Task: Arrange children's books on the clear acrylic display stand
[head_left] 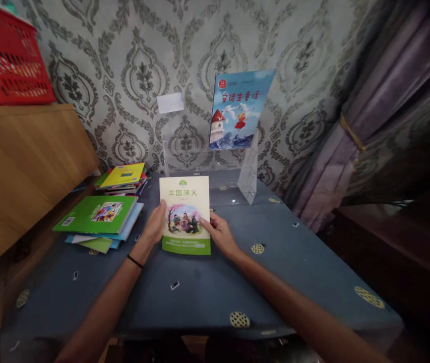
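A cream and green book (185, 217) is held upright, its illustrated front cover facing me. My left hand (156, 222) grips its left edge, with a dark band round the wrist. On the right edge, my right hand (219, 233) holds the book with the thumb over the cover. Just behind it stands a clear acrylic display rack (248, 176). A blue picture book (237, 111) leans on the rack's upper right, and a white label (170, 103) sits at its upper left.
On the left of the blue cloth-covered table (283, 267) lie a stack topped by a green book (97, 216) and another topped by a yellow book (123, 175). A wooden cabinet (29, 166) bearing a red basket (10, 55) borders the left; a purple curtain (351, 126) hangs right.
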A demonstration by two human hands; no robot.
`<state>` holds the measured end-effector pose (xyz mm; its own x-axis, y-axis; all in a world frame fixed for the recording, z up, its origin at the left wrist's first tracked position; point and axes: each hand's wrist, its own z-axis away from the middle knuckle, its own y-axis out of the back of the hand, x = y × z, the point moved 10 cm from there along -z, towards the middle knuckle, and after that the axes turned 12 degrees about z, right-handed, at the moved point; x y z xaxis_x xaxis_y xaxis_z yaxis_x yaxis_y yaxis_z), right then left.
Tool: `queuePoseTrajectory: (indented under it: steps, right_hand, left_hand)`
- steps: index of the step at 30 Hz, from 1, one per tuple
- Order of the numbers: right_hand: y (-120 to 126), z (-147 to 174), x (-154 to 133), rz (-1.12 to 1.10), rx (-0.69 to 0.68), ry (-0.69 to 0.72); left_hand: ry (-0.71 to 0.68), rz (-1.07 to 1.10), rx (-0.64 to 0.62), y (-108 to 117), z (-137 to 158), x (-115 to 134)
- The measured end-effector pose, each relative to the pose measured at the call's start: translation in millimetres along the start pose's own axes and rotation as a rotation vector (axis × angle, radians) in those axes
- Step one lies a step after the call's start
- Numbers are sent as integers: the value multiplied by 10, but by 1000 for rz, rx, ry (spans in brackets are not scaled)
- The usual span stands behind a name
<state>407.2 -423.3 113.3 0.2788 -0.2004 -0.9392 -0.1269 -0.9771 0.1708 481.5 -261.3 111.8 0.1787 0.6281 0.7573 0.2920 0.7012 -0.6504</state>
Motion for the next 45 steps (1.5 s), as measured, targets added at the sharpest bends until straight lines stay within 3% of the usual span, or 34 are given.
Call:
queuePoseTrajectory:
  steps: [6,10,13,16,19,24,30,39,45]
  right_hand:
    - [32,65,251,-258,107,-208]
    - [134,90,518,-230,143,-313]
    - [150,91,617,-204,102,-328]
    - [144,74,675,-201,56,-348]
    - [134,51,718,-218,14,-378]
    - [237,32,778,-248,56,-397]
    - [491,-2,877,-262,187,-427]
    - [498,-4,862,-302,137,-499]
    - [502,4,852,-267,103,-508]
  left_hand:
    - [229,-164,52,370,174,-278]
    - [249,-412,43,541,243,-285]
    - [140,-789,-5,510,229,-114]
    - [-76,-1265,-44,344,221,90]
    - [-198,-1534,-112,174,220,56]
    - [-153,-1406,-268,95,131,-279]
    - [-104,-1367,-330,75,19,-448]
    - [-147,-1347,-573,-483,235,-731]
    - [-113,-1596,-803,-748,480,-945]
